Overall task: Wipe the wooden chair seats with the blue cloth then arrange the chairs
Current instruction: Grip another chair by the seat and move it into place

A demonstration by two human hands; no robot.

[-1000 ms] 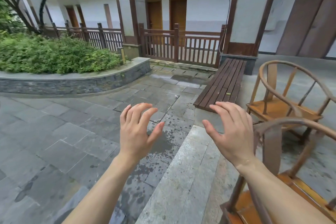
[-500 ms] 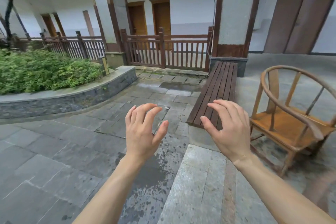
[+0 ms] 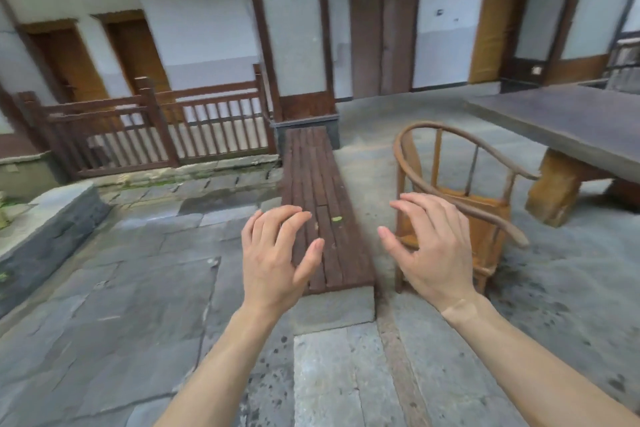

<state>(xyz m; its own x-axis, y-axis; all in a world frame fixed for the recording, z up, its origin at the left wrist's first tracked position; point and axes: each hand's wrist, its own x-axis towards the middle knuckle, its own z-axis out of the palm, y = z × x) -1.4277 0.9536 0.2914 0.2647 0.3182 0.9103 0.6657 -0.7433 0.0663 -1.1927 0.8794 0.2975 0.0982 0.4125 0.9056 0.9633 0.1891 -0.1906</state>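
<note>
A wooden chair [image 3: 485,215] with a curved round back stands on the stone floor right of centre, its orange seat partly hidden behind my right hand. My right hand [image 3: 431,246] hovers in front of the chair's left side, fingers spread and empty. My left hand [image 3: 277,253] is raised over the near end of the dark slatted bench [image 3: 322,184], fingers apart, holding nothing. No blue cloth is in view.
A long stone-topped table [image 3: 571,121] on thick legs stands at the right, close behind the chair. A brown railing [image 3: 156,132] and a pillar [image 3: 298,62] close the far side. A low stone planter wall [image 3: 45,218] lies at the left.
The view has swung right: the planter and bushes have slid off to the left, the nearer second chair has left the frame, and the table has come into sight. Both hands stay raised and empty.
</note>
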